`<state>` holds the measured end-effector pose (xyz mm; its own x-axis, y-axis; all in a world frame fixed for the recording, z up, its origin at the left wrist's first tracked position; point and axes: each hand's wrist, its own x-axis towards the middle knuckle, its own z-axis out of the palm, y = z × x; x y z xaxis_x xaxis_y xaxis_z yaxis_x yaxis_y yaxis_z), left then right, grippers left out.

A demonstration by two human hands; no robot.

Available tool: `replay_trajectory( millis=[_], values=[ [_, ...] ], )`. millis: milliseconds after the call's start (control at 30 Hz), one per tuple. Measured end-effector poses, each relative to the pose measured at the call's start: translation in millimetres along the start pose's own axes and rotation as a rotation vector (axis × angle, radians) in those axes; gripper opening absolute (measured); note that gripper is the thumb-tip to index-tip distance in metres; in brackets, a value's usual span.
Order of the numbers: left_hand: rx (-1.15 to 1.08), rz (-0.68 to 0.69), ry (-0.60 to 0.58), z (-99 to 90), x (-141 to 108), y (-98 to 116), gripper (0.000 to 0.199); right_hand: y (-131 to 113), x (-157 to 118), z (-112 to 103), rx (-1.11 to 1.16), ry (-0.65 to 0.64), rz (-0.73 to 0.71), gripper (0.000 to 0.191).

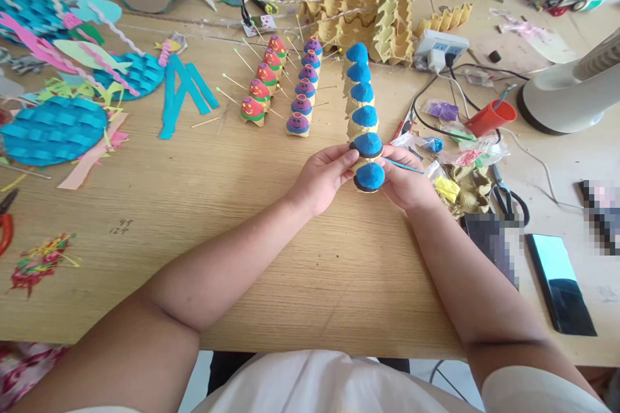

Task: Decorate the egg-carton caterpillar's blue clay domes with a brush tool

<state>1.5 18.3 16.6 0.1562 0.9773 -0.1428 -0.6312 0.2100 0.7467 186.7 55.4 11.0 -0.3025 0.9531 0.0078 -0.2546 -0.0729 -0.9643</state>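
Observation:
My left hand (325,175) is closed on the left side of an egg-carton strip (356,124), thumb near a blue-topped cup. Blue clay caps the row of cups, and the two nearest caps have a dark band round the lower edge. My right hand (407,179) is closed round a thin blue stick-like tool (404,166), its fingertips against the strip's right side. Part of those fingers is hidden behind the strip. Left of it stand a strip with purple-topped cups (301,105) and one with red-and-green cups (254,108), both with smiling faces and pins sticking out.
Egg-carton pieces (349,19) lie at the back. To the right are a power strip (442,45), a red cup (491,117), clay packets, scissors (507,197) and a phone (560,284). Blue woven paper discs (53,131) and a pile of scraps (42,261) lie left.

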Motion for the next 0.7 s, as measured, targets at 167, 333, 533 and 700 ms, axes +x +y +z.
replay_trajectory(
  millis=[167,333,533,700],
  values=[
    [-0.021,0.010,-0.010,0.4,-1.0,-0.3,0.032,0.9,0.0,-0.1,-0.014,-0.005,-0.014,0.038],
    [-0.028,0.016,-0.012,-0.1,-0.6,-1.7,0.035,-0.8,-0.2,1.4,0.020,-0.027,-0.023,0.033],
    [-0.043,-0.045,-0.002,0.1,-1.4,0.7,0.030,-2.7,-0.5,3.0,-0.008,-0.037,-0.018,0.036],
    [-0.170,-0.110,-0.053,2.1,-1.8,4.0,0.026,-2.2,-1.2,3.6,0.036,-0.030,-0.023,0.034]
  ],
)
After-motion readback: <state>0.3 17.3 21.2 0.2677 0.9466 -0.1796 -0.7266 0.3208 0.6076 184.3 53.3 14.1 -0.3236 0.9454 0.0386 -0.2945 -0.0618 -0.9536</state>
